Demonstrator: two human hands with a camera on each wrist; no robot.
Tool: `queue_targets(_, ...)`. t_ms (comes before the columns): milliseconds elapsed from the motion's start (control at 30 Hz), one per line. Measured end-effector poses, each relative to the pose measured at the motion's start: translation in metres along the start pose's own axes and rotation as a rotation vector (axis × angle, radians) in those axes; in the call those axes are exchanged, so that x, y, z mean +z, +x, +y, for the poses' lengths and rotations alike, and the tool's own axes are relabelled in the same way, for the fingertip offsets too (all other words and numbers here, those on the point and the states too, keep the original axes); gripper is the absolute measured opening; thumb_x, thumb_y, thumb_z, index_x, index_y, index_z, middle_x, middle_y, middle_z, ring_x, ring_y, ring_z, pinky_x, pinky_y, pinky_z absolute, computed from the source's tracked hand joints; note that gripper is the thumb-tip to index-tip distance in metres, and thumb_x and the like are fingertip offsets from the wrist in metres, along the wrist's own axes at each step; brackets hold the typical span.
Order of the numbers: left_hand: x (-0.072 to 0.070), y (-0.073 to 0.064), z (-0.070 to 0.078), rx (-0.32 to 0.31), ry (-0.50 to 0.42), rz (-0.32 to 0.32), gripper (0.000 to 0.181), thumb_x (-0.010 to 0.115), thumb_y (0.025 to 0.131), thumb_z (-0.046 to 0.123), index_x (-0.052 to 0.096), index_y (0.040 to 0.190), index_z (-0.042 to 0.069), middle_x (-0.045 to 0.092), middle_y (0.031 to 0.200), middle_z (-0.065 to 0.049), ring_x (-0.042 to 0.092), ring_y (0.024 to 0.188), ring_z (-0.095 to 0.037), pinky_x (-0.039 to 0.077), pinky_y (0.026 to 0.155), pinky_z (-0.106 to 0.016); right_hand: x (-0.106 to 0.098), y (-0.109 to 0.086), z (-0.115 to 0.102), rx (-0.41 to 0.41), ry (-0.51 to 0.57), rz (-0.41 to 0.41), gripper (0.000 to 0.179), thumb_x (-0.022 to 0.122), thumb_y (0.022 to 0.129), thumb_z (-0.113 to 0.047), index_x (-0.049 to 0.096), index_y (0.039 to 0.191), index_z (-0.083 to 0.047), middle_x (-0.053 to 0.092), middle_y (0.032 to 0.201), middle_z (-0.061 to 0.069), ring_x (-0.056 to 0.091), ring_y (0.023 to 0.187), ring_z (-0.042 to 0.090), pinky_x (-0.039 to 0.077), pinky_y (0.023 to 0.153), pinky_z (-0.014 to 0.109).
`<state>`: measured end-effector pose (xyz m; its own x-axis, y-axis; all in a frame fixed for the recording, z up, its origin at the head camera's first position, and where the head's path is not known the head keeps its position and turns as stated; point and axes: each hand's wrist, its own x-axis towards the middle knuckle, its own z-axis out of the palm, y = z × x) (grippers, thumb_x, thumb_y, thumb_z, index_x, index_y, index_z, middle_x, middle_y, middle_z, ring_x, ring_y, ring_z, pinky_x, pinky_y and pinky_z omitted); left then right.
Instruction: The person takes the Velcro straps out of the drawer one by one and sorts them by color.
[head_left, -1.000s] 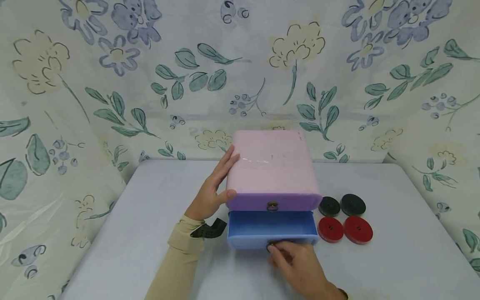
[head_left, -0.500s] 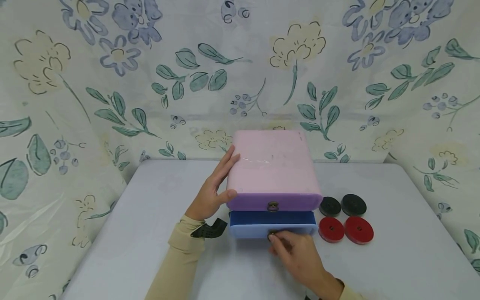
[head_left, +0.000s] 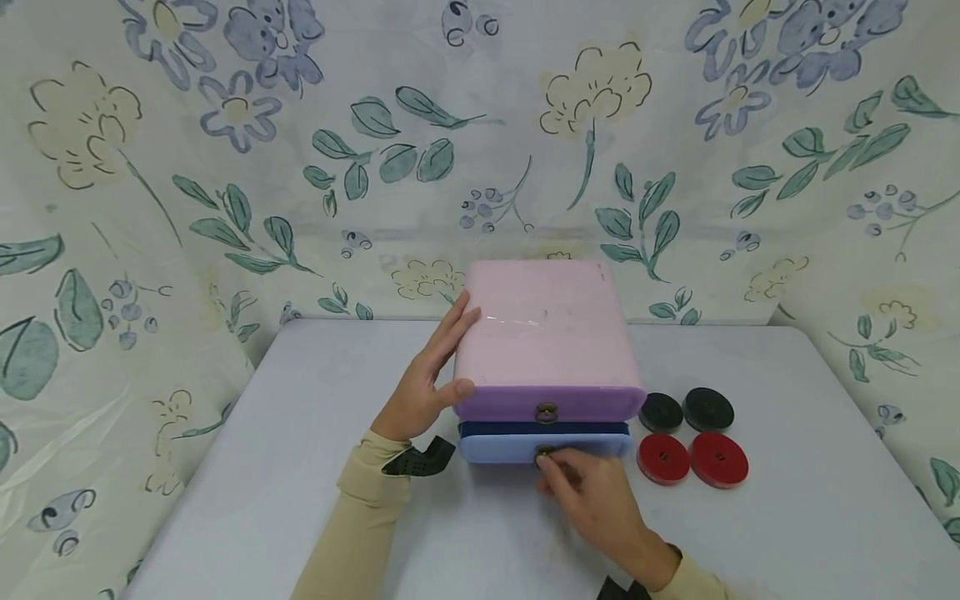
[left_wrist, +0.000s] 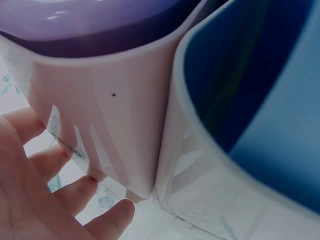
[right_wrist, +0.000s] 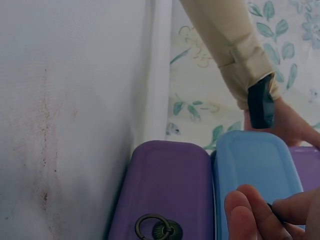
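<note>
A small drawer cabinet with a pink top [head_left: 547, 325] stands on the table. My left hand [head_left: 423, 396] rests against its left side, fingers fairly straight and thumb by the front corner. Below the purple top drawer [head_left: 491, 404], a light blue drawer [head_left: 495, 450] juts out a little, a dark gap showing behind its front. My right hand [head_left: 600, 508] pinches the metal pull [head_left: 543, 451] of that blue drawer between thumb and fingers. Another purple drawer [right_wrist: 170, 185], with a brass-coloured ring pull [right_wrist: 152, 227], shows beside the blue one in the right wrist view.
Right of the cabinet lie two black discs [head_left: 708, 409] and two red discs [head_left: 718, 460] with small holes in their centres. The table [head_left: 315, 375] is covered in white, and a floral cloth [head_left: 480, 167] hangs behind and at both sides.
The blue drawer has slid inward, away from me, and its interior is now mostly hidden. My right hand has moved in with the pull; my left hand has stayed put.
</note>
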<state>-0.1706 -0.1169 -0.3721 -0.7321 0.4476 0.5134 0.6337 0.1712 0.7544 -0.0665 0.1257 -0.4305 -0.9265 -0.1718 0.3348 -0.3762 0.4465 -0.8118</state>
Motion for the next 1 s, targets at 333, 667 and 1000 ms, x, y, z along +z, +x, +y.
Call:
queue_targets(333, -0.001, 0.0, 0.0, 0.004, 0.001, 0.004, 0.09, 0.052, 0.092, 0.071, 0.031, 0.159, 0.015, 0.008, 0.169, 0.003, 0.008, 0.154, -0.021, 0.021, 0.118, -0.058, 0.001, 0.005, 0.002, -0.013, 0.0, 0.008, 0.016, 0.069, 0.097, -0.014, 0.075, 0.087, -0.003, 0.071, 0.07, -0.01, 0.066, 0.062, -0.001, 0.056, 0.059, 0.019)
queue_targets(667, -0.001, 0.0, -0.002, 0.014, -0.012, -0.003, 0.091, 0.052, 0.092, 0.071, 0.031, 0.159, 0.015, 0.007, 0.169, 0.003, 0.008, 0.154, -0.02, 0.02, 0.119, -0.058, 0.003, 0.009, 0.005, -0.047, -0.001, 0.042, 0.013, 0.07, 0.095, -0.01, 0.075, 0.084, -0.004, 0.071, 0.068, -0.009, 0.065, 0.061, -0.004, 0.055, 0.055, 0.021)
queue_targets(1000, -0.001, 0.0, -0.003, 0.029, -0.023, -0.008, 0.09, 0.052, 0.093, 0.07, 0.031, 0.159, 0.014, 0.007, 0.169, 0.001, 0.006, 0.155, -0.021, 0.019, 0.12, -0.057, 0.003, 0.012, 0.008, -0.072, -0.007, 0.051, 0.015, 0.07, 0.096, -0.011, 0.075, 0.082, -0.006, 0.071, 0.069, -0.01, 0.064, 0.061, -0.005, 0.056, 0.056, 0.02)
